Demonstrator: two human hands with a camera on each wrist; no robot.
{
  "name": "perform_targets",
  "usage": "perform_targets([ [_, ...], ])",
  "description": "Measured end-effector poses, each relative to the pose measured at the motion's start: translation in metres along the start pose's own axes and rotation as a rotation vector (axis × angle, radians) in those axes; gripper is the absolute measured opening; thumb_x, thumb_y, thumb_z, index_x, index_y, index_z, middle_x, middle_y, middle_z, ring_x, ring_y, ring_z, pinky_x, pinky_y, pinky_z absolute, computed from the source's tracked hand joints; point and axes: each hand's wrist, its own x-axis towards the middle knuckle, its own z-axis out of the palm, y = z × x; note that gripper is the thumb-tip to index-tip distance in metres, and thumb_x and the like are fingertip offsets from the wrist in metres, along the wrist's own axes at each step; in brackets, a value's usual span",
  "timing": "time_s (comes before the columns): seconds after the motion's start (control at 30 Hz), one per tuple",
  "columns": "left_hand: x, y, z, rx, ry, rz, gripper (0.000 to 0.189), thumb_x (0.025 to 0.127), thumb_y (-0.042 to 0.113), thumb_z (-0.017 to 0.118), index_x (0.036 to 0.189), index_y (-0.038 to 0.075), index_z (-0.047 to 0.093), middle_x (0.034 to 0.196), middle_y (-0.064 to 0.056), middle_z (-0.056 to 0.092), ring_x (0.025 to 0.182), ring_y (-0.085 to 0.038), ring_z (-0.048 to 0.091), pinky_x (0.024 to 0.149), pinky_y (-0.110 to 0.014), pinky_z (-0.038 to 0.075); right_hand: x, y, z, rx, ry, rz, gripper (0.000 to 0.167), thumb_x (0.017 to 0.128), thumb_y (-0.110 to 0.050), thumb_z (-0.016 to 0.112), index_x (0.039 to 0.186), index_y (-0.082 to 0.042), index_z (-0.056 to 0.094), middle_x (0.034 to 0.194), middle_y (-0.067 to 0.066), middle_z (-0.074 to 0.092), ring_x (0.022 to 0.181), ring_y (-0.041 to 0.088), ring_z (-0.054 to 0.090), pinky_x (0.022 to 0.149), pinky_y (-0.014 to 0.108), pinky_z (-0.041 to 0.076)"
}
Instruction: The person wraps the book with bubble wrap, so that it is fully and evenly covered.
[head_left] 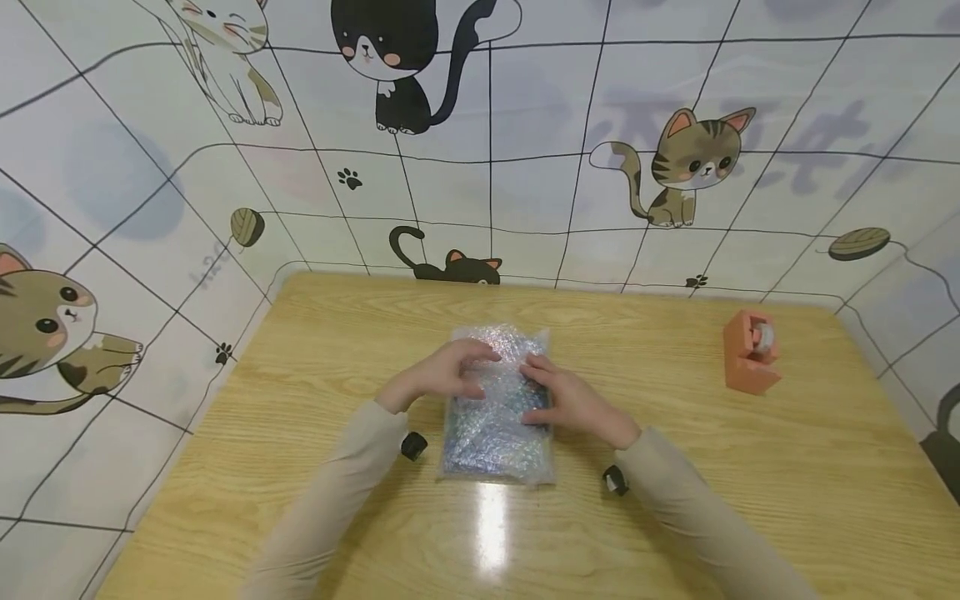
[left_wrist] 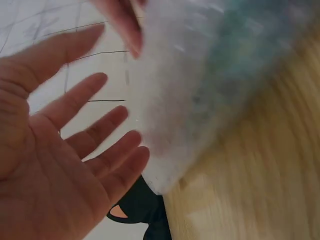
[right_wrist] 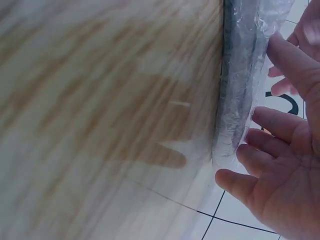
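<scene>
Covering the wall to the far left of the bubble-wrapped parcel [head_left: 495,446], a white sheet [head_left: 525,196] printed with a black grid shows a striped cartoon cat [head_left: 60,333]; more cats continue beyond the parcel's far end. Left of the parcel, a person's beige left sleeve [head_left: 333,483] reaches in over the wood-grain table [head_left: 315,333], with a small black object [head_left: 413,446] beside the cuff. The left hand [head_left: 442,367] is over the parcel's far left part, its fingers spread wide and slightly bent, gripping nothing; the parcel lies below and to the right of these fingertips, and whether they touch the wrap cannot be told.

Flat on the table, the parcel stretches lengthwise away from the person, between the two hands, something bluish-green showing through its clear wrap. At its right edge is the right hand [head_left: 581,404], fingers loosely extended and parted, tips over the upper surface; the parcel lies just under and left of them, the thumb appearing to meet the wrap. Right of the parcel come another small black object [head_left: 615,480], the right sleeve [head_left: 705,508], and, well apart, a coral tape dispenser [head_left: 742,367] holding a roll of tape [head_left: 762,337].
</scene>
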Motion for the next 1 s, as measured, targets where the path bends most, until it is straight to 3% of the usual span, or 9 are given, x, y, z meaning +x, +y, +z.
perform_targets([
  [0.13,-0.008,0.002,0.001,0.241,-0.103,0.061,0.081,0.068,0.024,0.082,0.136,0.002,0.045,0.148,-0.024,0.028,0.135,-0.041,0.024,0.111,-0.055,0.018,0.0,-0.001,-0.001,-0.005,-0.007,0.013,0.077,0.076,-0.027,0.077,0.136,0.007,0.042,0.147,0.024,0.028,0.135,0.041,0.026,0.108,0.051,0.026],
  [0.3,-0.009,0.001,0.007,0.375,-0.139,0.045,0.094,0.063,0.036,0.084,0.141,0.007,0.041,0.151,-0.021,0.023,0.137,-0.04,0.021,0.112,-0.052,0.016,0.0,-0.003,-0.002,-0.003,-0.011,0.018,0.078,0.076,-0.027,0.077,0.136,0.007,0.042,0.147,0.024,0.028,0.135,0.041,0.026,0.108,0.052,0.026],
  [0.63,-0.003,0.005,0.008,0.499,-0.163,-0.033,0.102,0.06,0.047,0.084,0.144,0.014,0.037,0.153,-0.013,0.023,0.136,-0.037,0.023,0.109,-0.054,0.023,-0.001,-0.001,-0.001,0.011,-0.003,0.014,0.077,0.076,-0.026,0.077,0.136,0.007,0.041,0.147,0.025,0.028,0.135,0.041,0.025,0.108,0.051,0.025],
  [1.0,0.001,0.012,0.007,0.532,-0.185,-0.057,0.099,0.06,0.047,0.084,0.143,0.015,0.04,0.151,-0.014,0.027,0.134,-0.036,0.025,0.108,-0.052,0.026,-0.003,0.002,0.0,0.004,0.007,-0.017,0.073,0.08,-0.024,0.075,0.136,0.008,0.041,0.146,0.027,0.028,0.134,0.042,0.027,0.107,0.053,0.028],
])
